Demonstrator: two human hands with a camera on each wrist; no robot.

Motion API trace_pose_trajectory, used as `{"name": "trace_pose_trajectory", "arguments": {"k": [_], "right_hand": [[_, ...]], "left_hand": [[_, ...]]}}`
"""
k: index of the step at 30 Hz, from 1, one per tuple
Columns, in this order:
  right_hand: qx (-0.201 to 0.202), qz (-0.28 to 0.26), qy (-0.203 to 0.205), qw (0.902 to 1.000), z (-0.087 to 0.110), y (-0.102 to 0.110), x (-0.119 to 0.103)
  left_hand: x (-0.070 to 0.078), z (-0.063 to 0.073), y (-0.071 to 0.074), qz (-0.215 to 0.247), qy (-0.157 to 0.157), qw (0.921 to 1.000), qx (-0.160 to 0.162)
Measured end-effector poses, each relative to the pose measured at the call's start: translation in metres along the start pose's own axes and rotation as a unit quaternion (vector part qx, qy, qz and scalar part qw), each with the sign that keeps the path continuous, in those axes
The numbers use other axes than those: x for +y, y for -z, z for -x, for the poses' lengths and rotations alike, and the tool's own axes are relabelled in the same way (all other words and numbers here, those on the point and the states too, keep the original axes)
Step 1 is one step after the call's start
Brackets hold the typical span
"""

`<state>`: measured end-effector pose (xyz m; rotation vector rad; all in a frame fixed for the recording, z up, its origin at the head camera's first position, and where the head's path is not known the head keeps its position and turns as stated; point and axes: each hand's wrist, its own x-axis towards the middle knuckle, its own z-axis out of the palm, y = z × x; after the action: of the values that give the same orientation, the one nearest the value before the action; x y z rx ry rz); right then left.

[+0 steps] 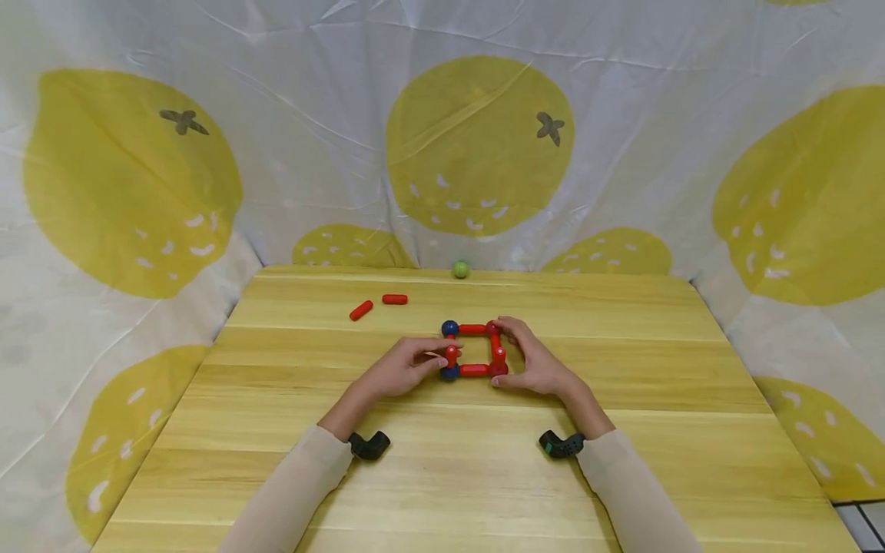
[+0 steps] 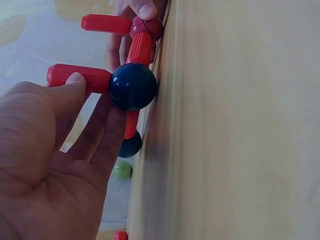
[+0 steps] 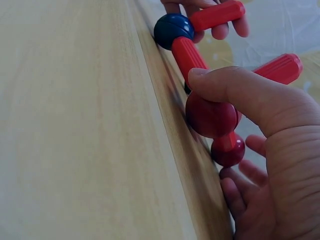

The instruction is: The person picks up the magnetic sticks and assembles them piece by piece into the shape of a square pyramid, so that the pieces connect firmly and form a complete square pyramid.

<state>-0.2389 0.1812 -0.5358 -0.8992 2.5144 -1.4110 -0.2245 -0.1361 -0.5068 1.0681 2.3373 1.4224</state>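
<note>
A square frame of red rods (image 1: 473, 330) joined by balls lies on the table between both hands. Its left corners are blue balls, the near one (image 2: 132, 86) and the far one (image 1: 450, 328); its right corners are red balls, near (image 3: 211, 116) and far (image 3: 228, 151). From each near ball a further red rod stands up. My left hand (image 1: 403, 365) pinches the left upright rod (image 2: 82, 77), a finger touching the blue ball beneath. With my right hand (image 1: 539, 364) I grip the frame's right side, thumb on the near red ball, fingers by the far one.
Two loose red rods, one slanted (image 1: 361, 310) and one level (image 1: 395, 299), lie behind and left of the frame. A small green ball (image 1: 461, 269) sits at the back edge of the wooden table (image 1: 456, 476), against the lemon-print cloth (image 1: 332, 153).
</note>
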Motion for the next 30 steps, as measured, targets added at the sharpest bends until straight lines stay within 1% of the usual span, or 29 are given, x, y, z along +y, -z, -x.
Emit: {"name": "trace_pose_trajectory", "arguments": {"k": [4, 7, 9, 11, 13, 15, 16, 17, 19, 22, 23, 25, 27, 30], "right_hand": [[0.015, -0.003, -0.009, 0.9999, 0.0007, -0.0012, -0.0003], [0.026, -0.004, -0.016, 0.9995, 0.0006, -0.0015, -0.0004], [0.031, -0.002, -0.020, 0.9993, 0.0008, -0.0013, -0.0007], [0.031, 0.000, -0.021, 0.9993, 0.0011, -0.0011, -0.0011], [0.028, 0.005, -0.023, 0.9993, 0.0010, -0.0010, -0.0013], [0.023, 0.003, -0.023, 0.9995, 0.0002, -0.0013, -0.0018], [0.019, -0.001, -0.023, 0.9995, -0.0003, -0.0012, -0.0016], [0.017, -0.003, -0.025, 0.9996, -0.0007, -0.0011, -0.0013], [0.014, -0.002, -0.024, 0.9996, -0.0012, -0.0011, -0.0010], [0.022, -0.015, -0.028, 0.9993, -0.0008, 0.0000, -0.0007], [0.025, -0.021, -0.028, 0.9991, -0.0005, 0.0005, -0.0007], [0.029, -0.041, -0.026, 0.9984, 0.0006, 0.0015, -0.0009], [0.026, -0.058, -0.020, 0.9977, 0.0018, 0.0024, -0.0002], [0.013, -0.055, -0.022, 0.9981, 0.0031, 0.0016, 0.0017]], "left_hand": [[0.0014, 0.0004, -0.0009, 0.002, 0.004, 1.0000, -0.001], [0.0023, 0.0010, -0.0012, 0.003, 0.000, 1.0000, 0.000], [0.0015, 0.0011, -0.0019, -0.001, -0.006, 1.0000, 0.007], [0.0004, 0.0011, -0.0028, -0.020, -0.012, 0.9992, 0.031], [-0.0008, 0.0007, -0.0034, -0.047, -0.008, 0.9969, 0.063], [-0.0022, 0.0007, -0.0037, -0.086, 0.005, 0.9919, 0.093], [-0.0027, 0.0005, -0.0037, -0.103, 0.016, 0.9894, 0.101], [-0.0034, 0.0004, -0.0036, -0.113, 0.025, 0.9883, 0.099], [-0.0057, 0.0004, -0.0039, -0.135, 0.036, 0.9864, 0.087], [-0.0068, 0.0010, -0.0044, -0.134, 0.044, 0.9875, 0.070], [-0.0068, 0.0012, -0.0046, -0.130, 0.046, 0.9881, 0.069], [-0.0066, 0.0019, -0.0052, -0.127, 0.055, 0.9872, 0.079], [-0.0062, 0.0025, -0.0060, -0.124, 0.062, 0.9865, 0.087], [-0.0067, 0.0032, -0.0080, -0.123, 0.063, 0.9862, 0.091]]}}
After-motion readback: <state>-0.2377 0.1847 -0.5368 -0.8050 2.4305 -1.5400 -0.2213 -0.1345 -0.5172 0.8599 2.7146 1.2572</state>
